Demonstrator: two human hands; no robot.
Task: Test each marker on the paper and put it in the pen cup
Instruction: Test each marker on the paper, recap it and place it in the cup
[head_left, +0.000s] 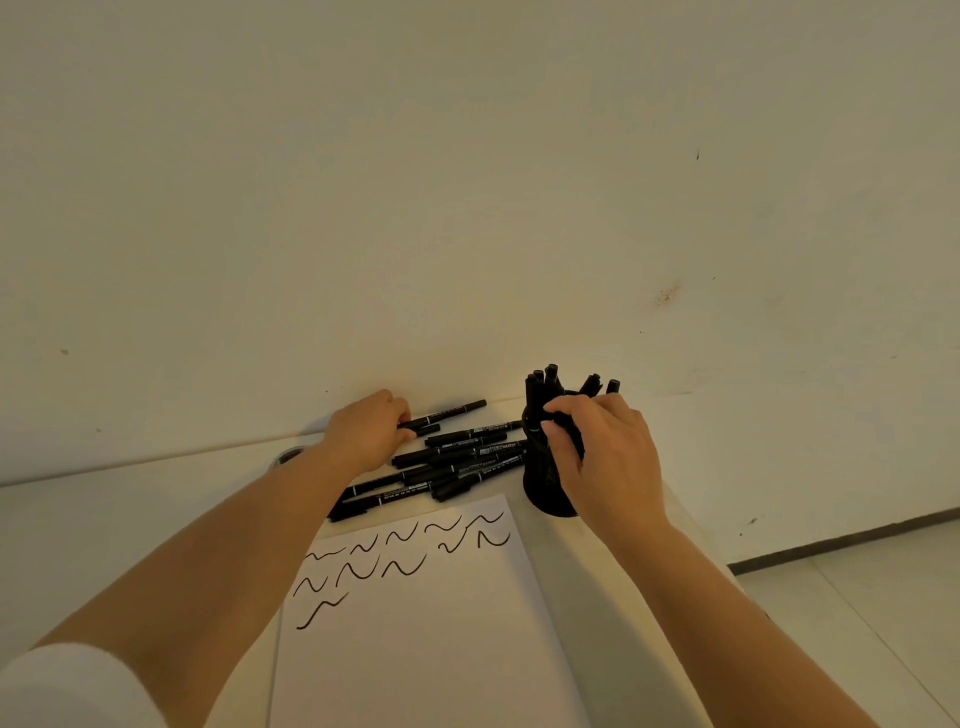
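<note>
Right fingers: the fingers (558, 415) of the right hand (605, 452) curl around a black marker at the mouth of the pen cup (548, 488), probably lowering it in among the markers already standing there.
Left fingers: the left hand (366, 428) lies over the far end of the loose marker pile (447, 460), fingertips closing on one marker (447, 413); whether it is lifted yet I cannot tell. It looks like the next one to test.
Hand pose: both forearms stretch forward, palms down, left reaching across the pile, right bent inward over the cup.
Marker pile: many markers still lie flat between the hands, so the task seems partway through.
Paper: the white paper (415, 649) sits nearest the person on the tabletop (156, 499), its upper part covered with black test squiggles (400, 558), within easy reach of both hands.
</note>
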